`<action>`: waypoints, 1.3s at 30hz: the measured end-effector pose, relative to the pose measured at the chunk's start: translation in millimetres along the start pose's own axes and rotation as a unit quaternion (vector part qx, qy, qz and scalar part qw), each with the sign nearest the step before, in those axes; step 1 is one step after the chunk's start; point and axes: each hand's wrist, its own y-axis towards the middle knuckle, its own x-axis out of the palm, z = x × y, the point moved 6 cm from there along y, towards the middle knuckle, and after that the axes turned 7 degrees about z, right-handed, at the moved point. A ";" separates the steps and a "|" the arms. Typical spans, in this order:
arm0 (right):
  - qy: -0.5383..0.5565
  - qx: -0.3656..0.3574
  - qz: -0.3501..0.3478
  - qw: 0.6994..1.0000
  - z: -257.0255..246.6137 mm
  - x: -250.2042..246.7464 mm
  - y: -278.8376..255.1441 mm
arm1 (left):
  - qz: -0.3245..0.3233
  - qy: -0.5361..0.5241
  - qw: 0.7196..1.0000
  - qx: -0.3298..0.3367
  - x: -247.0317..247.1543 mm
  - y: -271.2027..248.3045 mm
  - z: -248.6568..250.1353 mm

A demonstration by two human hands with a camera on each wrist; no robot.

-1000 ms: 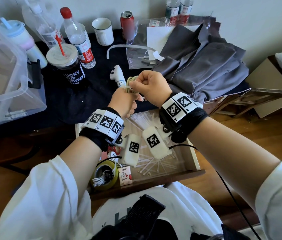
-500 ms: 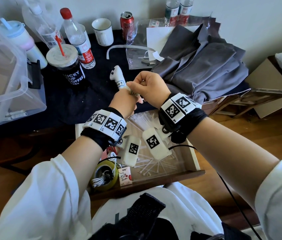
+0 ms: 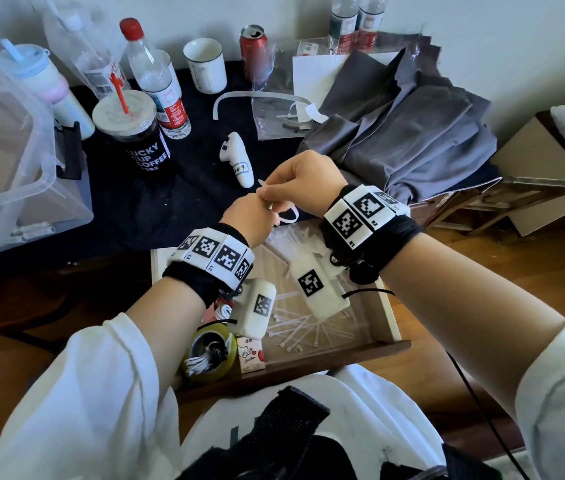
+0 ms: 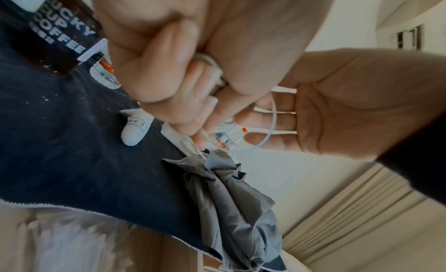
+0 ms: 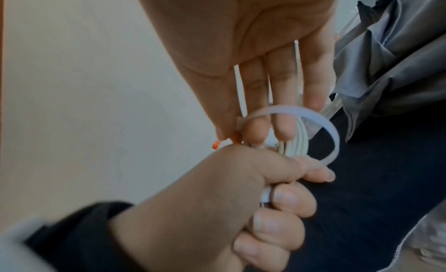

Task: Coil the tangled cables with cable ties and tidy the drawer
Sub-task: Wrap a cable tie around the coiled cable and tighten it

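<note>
The left hand (image 3: 248,220) is clenching its curled fingers (image 5: 284,199) around a bundle of white cable (image 5: 293,142), whose strands are sticking up out of the fist. The right hand (image 3: 309,183) is meeting it from above, thumb and forefinger pinching the end of a translucent cable tie (image 5: 330,133) while the other fingers (image 5: 283,104) are hanging nearly straight. The tie is looping loosely around the strands just above the left knuckles and is not drawn tight against them. Both hands are hovering over the near edge of a dark cloth (image 3: 177,202), and they are hiding most of the bundle from the head view.

Below the wrists the open drawer (image 3: 390,306) is holding a scatter of loose cable ties (image 3: 295,327), a yellow tape roll (image 3: 205,372) with a coiled white cable tucked in it, and a small carton (image 3: 251,355) beside the roll.

Just beyond the fingertips a white controller (image 3: 237,159) is lying on the cloth. Farther out a coffee cup (image 3: 135,136) with a red straw, plastic bottles (image 3: 156,77), a white mug (image 3: 205,65) and a red can (image 3: 253,46) are standing. Rumpled grey fabric (image 3: 412,133) is lying to the right of the fingers, and a clear storage bin (image 3: 7,150) is sitting well off to the left.
</note>
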 end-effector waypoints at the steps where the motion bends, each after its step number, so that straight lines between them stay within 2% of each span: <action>1: -0.018 -0.008 0.005 1.000 -1.1 0.2 -0.9 | 0.003 -0.010 1.000 -0.001 0.3 0.9 -1.2; 6: -0.043 -0.053 0.064 0.996 -3.1 2.1 -0.9 | -0.030 -0.033 0.999 -0.025 4.0 0.4 -1.1; 8: -0.029 -0.087 0.082 0.992 -6.5 -1.0 0.2 | -0.076 -0.035 0.994 -0.073 9.0 -4.8 -5.8; 10: 0.002 -0.111 0.062 0.992 -9.6 0.7 -0.4 | -0.108 -0.051 0.988 -0.094 12.0 -8.9 -7.1; 13: 0.061 -0.112 0.015 0.992 -10.7 9.6 -5.3 | -0.124 -0.101 0.984 -0.081 14.5 -9.5 -3.8; 17: 0.251 -0.099 -0.037 0.962 -10.8 11.9 -10.8 | -0.136 -0.257 0.953 -0.087 8.3 -9.4 -0.2; 21: 0.299 -0.093 -0.079 0.946 -8.7 10.2 -17.9 | -0.186 -0.402 0.884 -0.148 -0.5 -11.5 -10.3; 24: 0.366 -0.023 -0.071 0.928 2.9 9.9 -15.6 | -0.177 -0.443 0.863 -0.163 -0.4 -15.1 -16.3; 26: 0.389 0.052 -0.062 0.918 11.1 10.7 -13.6 | -0.149 -0.435 0.875 -0.152 0.4 -15.5 -18.0; 28: 0.352 0.099 -0.059 0.929 18.6 12.3 -13.1 | -0.112 -0.399 0.901 -0.130 -1.4 -13.8 -15.4; 32: 0.161 0.079 -0.043 0.983 26.4 14.2 -8.8 | -0.044 -0.325 0.939 -0.099 -5.0 -9.4 -8.5; 37: 0.043 0.069 -0.035 0.996 28.3 10.6 -5.4 | -0.038 -0.306 0.948 -0.073 -0.2 -7.2 -6.8; 39: -0.038 0.049 -0.050 0.997 26.2 11.3 -5.0 | -0.036 -0.290 0.954 -0.067 0.2 -6.4 -7.6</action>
